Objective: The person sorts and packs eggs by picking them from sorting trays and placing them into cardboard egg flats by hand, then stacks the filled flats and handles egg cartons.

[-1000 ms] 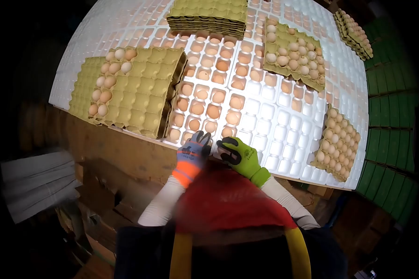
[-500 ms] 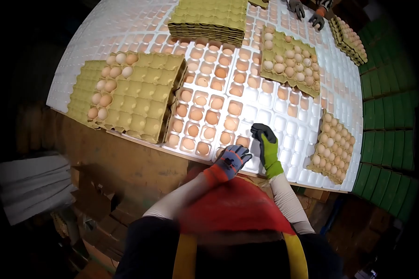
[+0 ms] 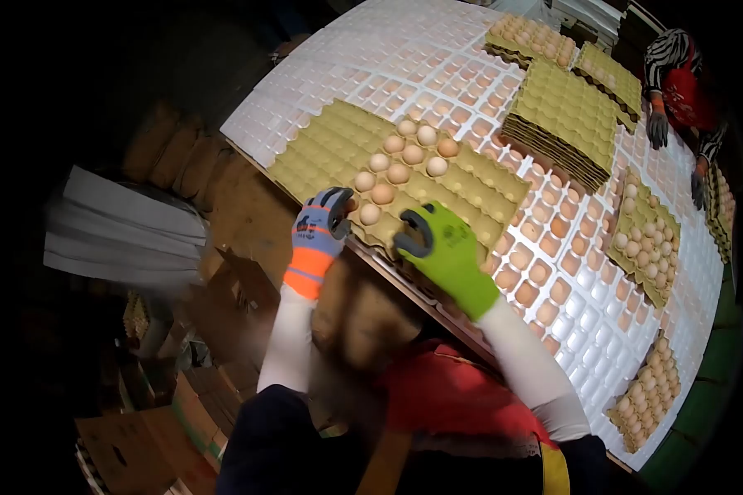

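Observation:
My left hand (image 3: 316,231), in a blue and orange glove, is at the front edge of an olive egg tray (image 3: 479,186). Its fingers curl around an egg (image 3: 349,205), which they mostly hide. My right hand (image 3: 442,247), in a green glove with dark fingertips, hovers over the same tray with fingers bent and apart, nothing seen between them. Between my hands sits a pale egg (image 3: 370,214). Several more brown and cream eggs (image 3: 399,173) form a band across the tray. A second olive tray (image 3: 326,148) adjoins on the left.
White plastic trays (image 3: 582,318) cover the table, many pockets holding eggs. Beyond are a stack of olive trays (image 3: 561,120) and egg-filled trays (image 3: 645,239). Another person's gloved hand (image 3: 657,129) is at the far right. Cardboard boxes (image 3: 140,445) lie below left.
The view has swung left. Both my hands have moved from the white pockets to the olive tray on the left, and my left hand has closed around an egg at its edge.

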The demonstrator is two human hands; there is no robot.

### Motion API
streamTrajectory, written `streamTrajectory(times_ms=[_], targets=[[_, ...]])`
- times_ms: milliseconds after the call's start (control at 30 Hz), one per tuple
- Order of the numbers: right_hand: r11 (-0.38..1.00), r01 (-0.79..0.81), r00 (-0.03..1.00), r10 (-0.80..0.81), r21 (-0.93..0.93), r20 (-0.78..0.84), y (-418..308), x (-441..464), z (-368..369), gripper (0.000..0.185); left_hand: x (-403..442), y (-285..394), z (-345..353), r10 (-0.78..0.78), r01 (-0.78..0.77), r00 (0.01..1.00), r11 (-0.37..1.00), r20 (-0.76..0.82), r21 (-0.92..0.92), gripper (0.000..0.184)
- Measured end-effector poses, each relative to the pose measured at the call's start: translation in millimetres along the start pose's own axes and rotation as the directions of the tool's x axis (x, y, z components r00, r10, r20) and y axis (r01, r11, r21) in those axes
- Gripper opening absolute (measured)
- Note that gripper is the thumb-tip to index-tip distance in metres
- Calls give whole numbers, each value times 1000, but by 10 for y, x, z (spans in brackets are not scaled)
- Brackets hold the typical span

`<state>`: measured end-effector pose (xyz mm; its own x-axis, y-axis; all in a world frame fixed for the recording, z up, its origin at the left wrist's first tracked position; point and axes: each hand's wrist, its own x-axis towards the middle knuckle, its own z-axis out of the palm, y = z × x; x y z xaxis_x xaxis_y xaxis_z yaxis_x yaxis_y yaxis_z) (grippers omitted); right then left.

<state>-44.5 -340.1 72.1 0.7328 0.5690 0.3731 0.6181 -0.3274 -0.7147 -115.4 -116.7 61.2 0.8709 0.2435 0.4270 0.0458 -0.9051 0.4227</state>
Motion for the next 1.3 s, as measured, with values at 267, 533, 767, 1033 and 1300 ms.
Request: streamTrajectory(times_ms=[267,533,767,1033,1300], targets=[[816,-339,940,315,468,131,-11,461,432,22,392,-755,-40,168,-113,899,981,404,-157,41],[974,-60,996,74,-217,58,226,739,716,41,492,-702,-56,-47,433,887,426,459,-794,60],[447,-375,904,372,812,212,561,663,33,37,965,-531,66,258,-253,805,964,535,-85,47],[976,-173,982,181,-132,48,164,985,259,32,1260,-861,432,352,-162,894,830,278,-534,53],[336,-418,885,358,844,296,446,-187,-509,46,1423,-543,374,283,-269,817,958,502,-101,43]])
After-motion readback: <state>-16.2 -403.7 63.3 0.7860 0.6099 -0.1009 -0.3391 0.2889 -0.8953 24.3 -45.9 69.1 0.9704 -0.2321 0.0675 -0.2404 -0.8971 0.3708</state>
